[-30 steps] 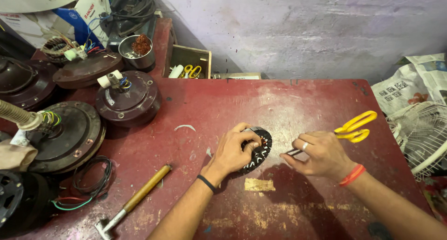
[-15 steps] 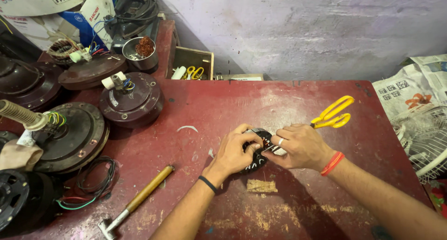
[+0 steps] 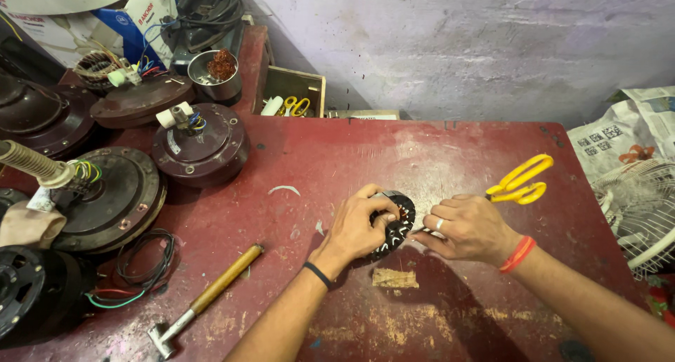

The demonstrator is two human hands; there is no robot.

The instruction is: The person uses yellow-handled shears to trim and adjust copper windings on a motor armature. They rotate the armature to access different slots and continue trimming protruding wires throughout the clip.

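While your left hand (image 3: pixel 357 225) clamps the round black stator ring (image 3: pixel 398 225) against the red table (image 3: pixel 436 151), fingers curled over its top edge and thumb pressed on its near side, the ring lies slightly right of the table's middle, with copper windings showing inside it. Your right hand (image 3: pixel 463 228) sits just beside the ring on its right, fingers pressed together around a slim metal tool whose tip meets the ring's edge; what the tool is, you cannot tell from here. Yellow-handled scissors (image 3: pixel 520 181) stick out past that hand toward the table's right edge. A torn scrap of cardboard (image 3: pixel 394 278) lies just in front of the ring, toward the near edge. Farther left, a wooden-handled hammer (image 3: pixel 207 299) rests at an angle near the near-left corner, beside a coil of black wire (image 3: pixel 144 263). Along the left edge stand several dark brown fan motor housings (image 3: pixel 200 147), well apart from your hands. At the far edge, a small wooden box (image 3: pixel 294 91) holds another pair of yellow scissors.
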